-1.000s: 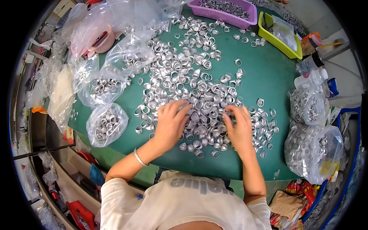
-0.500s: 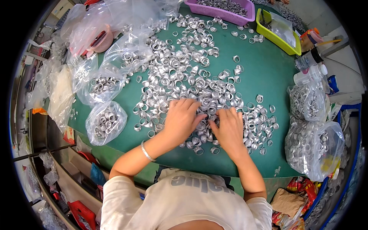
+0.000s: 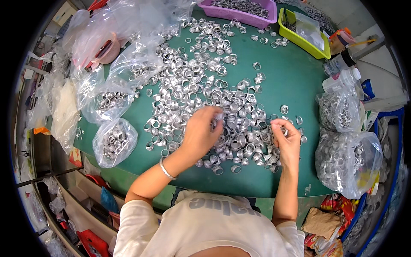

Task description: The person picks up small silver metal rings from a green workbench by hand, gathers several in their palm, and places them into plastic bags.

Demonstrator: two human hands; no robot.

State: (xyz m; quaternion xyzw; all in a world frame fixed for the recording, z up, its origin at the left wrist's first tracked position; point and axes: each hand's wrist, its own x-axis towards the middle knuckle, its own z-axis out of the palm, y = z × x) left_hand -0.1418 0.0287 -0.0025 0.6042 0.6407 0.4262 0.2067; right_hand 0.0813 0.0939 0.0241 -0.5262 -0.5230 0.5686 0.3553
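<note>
A wide heap of silver-coloured metal rings (image 3: 184, 92) lies over the middle of the green table. At the heap's near side my left hand (image 3: 200, 132) is curled, with a slightly blurred ring (image 3: 217, 121) between its thumb and fingers. Out by the heap's right edge, my right hand (image 3: 290, 141) pinches a ring (image 3: 285, 131) that its fingers largely hide. Loose rings (image 3: 267, 156) lie just left of that wrist. A pale bracelet (image 3: 167, 169) circles my left wrist.
Clear bags of rings stand at left (image 3: 114, 142) and right (image 3: 340, 162). A purple basket (image 3: 239, 16) and a yellow-green tray (image 3: 306, 43) sit along the far edge. Plastic bags and a pink bowl (image 3: 109, 50) occupy the far left; a white bottle (image 3: 341, 80) stands at right.
My hands have moved apart. The right went from the heap's middle to its right edge and closed on a ring; the left stayed near the heap, its fingers now curled around a ring.
</note>
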